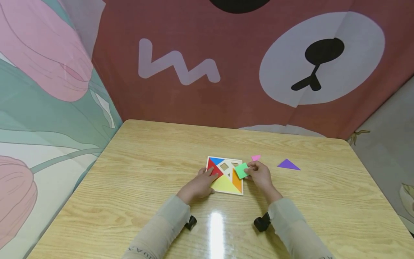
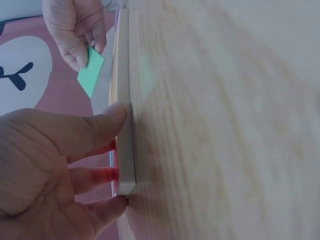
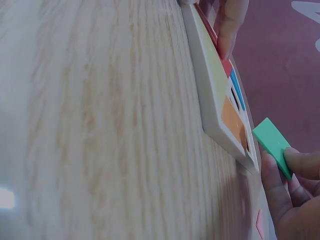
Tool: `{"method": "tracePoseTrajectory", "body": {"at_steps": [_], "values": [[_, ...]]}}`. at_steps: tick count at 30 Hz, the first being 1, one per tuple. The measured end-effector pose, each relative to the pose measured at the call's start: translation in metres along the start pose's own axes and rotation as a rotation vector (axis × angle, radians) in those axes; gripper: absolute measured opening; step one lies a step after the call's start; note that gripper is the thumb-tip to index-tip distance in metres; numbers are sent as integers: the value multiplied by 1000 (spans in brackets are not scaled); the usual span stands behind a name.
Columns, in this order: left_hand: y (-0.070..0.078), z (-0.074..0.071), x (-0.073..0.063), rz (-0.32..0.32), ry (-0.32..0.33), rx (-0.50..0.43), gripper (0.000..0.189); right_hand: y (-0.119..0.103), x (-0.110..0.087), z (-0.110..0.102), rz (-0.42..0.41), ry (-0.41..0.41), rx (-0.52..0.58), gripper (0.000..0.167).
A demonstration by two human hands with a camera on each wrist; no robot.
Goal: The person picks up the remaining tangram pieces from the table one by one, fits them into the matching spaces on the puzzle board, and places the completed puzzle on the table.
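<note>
From my end, a printed bear backdrop (image 1: 194, 108) fills the view beyond the wood-grain worktop (image 1: 145, 154). On that lies a square tangram tray (image 2: 127, 155), flat, part filled. My left hand (image 1: 200, 184) grips its left side, half spread: thumb on the near edge, two fingertips on the red triangle (image 1: 216, 169). My right hand (image 1: 260, 175) is nearly closed, pinching a green square (image 1: 240, 170) tilted above the tray's right part, apart from its surface. The yellow triangle (image 1: 225, 184) sits in the tray; the purple triangle (image 1: 288, 164) lies loose to the right. The orange parallelogram (image 1: 237, 181) and blue triangle (image 1: 216, 160) are seated too; the little pink triangle (image 1: 256, 157) lies just beyond my right fingertips.

My worry is the pinch: it takes only one side of the square, so I judge a brush against the tray rim could twist it loose. Lowered at this tilt, a corner could catch the orange parallelogram. If my left grip slackened, a push could slide the tray. A backward sweep of my right knuckles might flick the pink triangle away.

All the worktop's edges stand well apart from the tray. The widest room is leftward; on the right, the two loose triangles narrow my path.
</note>
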State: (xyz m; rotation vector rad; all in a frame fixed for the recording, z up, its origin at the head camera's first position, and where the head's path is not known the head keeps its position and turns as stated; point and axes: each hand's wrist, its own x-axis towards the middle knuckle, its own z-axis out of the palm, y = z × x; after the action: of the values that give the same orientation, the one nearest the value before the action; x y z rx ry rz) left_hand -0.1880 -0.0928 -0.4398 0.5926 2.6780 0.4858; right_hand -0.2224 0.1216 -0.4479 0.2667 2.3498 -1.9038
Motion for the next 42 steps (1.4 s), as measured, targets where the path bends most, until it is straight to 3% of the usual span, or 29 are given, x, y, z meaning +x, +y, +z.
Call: {"method": "tracePoseTrajectory", "body": {"at_steps": [42], "values": [[-3,0,3,11,-7,8,58,-12,10,32,-75,-69,-141,16]]}}
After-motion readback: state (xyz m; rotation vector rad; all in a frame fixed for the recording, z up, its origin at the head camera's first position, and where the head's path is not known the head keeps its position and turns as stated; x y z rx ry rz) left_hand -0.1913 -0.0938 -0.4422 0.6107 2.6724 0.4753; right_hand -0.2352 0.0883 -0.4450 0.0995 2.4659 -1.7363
